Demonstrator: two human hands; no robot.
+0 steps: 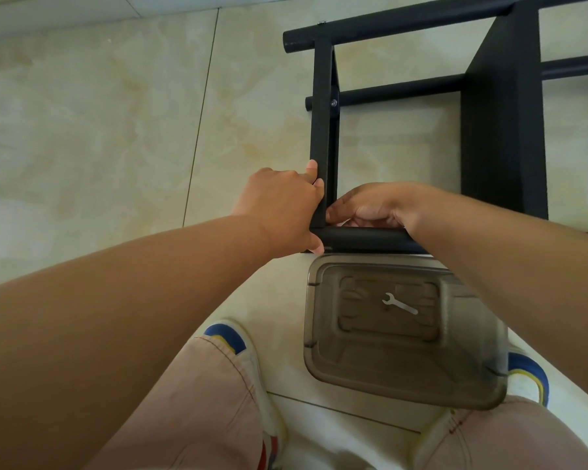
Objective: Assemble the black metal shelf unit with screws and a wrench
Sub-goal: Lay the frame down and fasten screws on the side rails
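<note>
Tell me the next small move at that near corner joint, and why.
Probably keep the left hand steadying the black metal crossbar while the right hand reaches for the small silver wrench in the smoky plastic tray; both hands are at the joint and the wrench lies unused.

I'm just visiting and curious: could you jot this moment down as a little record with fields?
Setting: tiled floor
Work piece: black shelf frame lying on the floor
Left hand: grips the upright bar at the near corner
Right hand: fingers curled at the same joint; what they hold is hidden
Wrench: untouched, lying in the clear plastic bin
</note>
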